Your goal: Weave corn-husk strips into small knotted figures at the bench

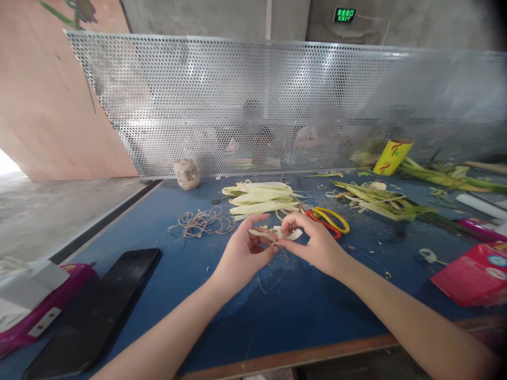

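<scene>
Your left hand (246,247) and right hand (317,240) both pinch a pale husk strip (260,233), nearer you than the husk pile (263,200). Right of that pile lies a red packet (471,274), contents not visible.

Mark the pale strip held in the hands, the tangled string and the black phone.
Pale strip (293,235): head view, its right end.
Tangled string (203,222): head view, middle of the tangle.
Black phone (101,309): head view, middle of its upper face.

2 hands (245,245) (315,245), 1 ph (99,303), 1 pr scissors (346,225), 1 yel roll (392,157)
</scene>
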`<action>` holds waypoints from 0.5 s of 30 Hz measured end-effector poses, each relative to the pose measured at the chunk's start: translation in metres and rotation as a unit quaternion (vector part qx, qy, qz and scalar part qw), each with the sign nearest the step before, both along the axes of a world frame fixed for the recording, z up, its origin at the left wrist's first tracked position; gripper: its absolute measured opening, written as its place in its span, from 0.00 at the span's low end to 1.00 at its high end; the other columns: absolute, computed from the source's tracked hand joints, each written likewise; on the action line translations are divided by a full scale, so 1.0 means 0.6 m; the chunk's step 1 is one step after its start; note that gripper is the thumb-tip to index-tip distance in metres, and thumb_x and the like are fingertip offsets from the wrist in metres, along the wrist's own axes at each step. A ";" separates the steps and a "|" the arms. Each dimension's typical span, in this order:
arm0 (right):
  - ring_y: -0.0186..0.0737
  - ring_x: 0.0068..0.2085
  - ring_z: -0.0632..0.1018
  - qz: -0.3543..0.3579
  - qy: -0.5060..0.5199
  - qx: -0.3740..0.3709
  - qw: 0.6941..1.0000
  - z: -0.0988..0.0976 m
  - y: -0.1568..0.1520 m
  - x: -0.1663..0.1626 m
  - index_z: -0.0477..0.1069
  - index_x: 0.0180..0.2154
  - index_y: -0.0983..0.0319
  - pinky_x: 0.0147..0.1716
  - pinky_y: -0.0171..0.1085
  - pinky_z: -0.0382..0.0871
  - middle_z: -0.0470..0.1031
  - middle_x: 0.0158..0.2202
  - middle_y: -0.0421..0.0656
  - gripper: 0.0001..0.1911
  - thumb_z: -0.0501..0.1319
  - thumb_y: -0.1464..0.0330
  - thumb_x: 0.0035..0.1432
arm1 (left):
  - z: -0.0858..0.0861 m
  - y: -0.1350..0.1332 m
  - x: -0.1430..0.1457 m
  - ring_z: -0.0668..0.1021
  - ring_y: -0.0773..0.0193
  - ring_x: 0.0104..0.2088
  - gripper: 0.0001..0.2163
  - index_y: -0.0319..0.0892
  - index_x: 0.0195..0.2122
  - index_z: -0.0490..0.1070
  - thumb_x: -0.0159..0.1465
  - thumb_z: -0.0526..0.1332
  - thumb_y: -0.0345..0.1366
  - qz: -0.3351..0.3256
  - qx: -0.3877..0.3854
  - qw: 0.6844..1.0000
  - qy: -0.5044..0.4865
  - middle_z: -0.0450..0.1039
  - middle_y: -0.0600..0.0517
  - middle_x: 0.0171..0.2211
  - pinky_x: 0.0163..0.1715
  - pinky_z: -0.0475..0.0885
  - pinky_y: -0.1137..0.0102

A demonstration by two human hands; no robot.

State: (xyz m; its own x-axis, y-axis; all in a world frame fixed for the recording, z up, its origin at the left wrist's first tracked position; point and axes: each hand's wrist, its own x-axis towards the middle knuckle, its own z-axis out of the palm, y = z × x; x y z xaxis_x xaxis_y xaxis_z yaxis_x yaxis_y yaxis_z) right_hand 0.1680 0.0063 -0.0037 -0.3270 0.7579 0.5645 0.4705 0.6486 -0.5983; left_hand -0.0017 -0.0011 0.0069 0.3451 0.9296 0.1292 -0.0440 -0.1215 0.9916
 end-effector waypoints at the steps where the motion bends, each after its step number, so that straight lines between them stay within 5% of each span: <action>1: 0.36 0.32 0.70 -0.003 -0.001 -0.005 1.000 0.001 -0.001 0.000 0.63 0.32 0.60 0.34 0.35 0.65 0.67 0.29 0.39 0.06 0.60 0.71 0.51 | 0.000 -0.001 0.000 0.73 0.67 0.30 0.24 0.40 0.48 0.58 0.51 0.64 0.27 -0.003 0.005 1.000 0.003 0.70 0.52 0.32 0.32 0.69 0.71; 10: 0.33 0.28 0.64 0.025 0.003 -0.065 0.998 0.011 -0.010 0.000 0.64 0.34 0.60 0.30 0.33 0.60 0.59 0.24 0.35 0.08 0.60 0.74 0.50 | -0.009 -0.004 0.002 0.73 0.66 0.29 0.28 0.43 0.53 0.53 0.52 0.63 0.28 -0.001 0.092 0.994 0.067 0.70 0.52 0.31 0.27 0.67 0.72; 15: 0.31 0.28 0.67 0.087 0.029 -0.119 0.989 0.016 -0.014 0.001 0.64 0.35 0.61 0.30 0.32 0.61 0.63 0.25 0.36 0.04 0.57 0.73 0.55 | -0.006 -0.005 0.001 0.72 0.69 0.27 0.27 0.43 0.53 0.53 0.53 0.61 0.28 -0.002 0.066 0.996 0.065 0.69 0.53 0.31 0.28 0.66 0.72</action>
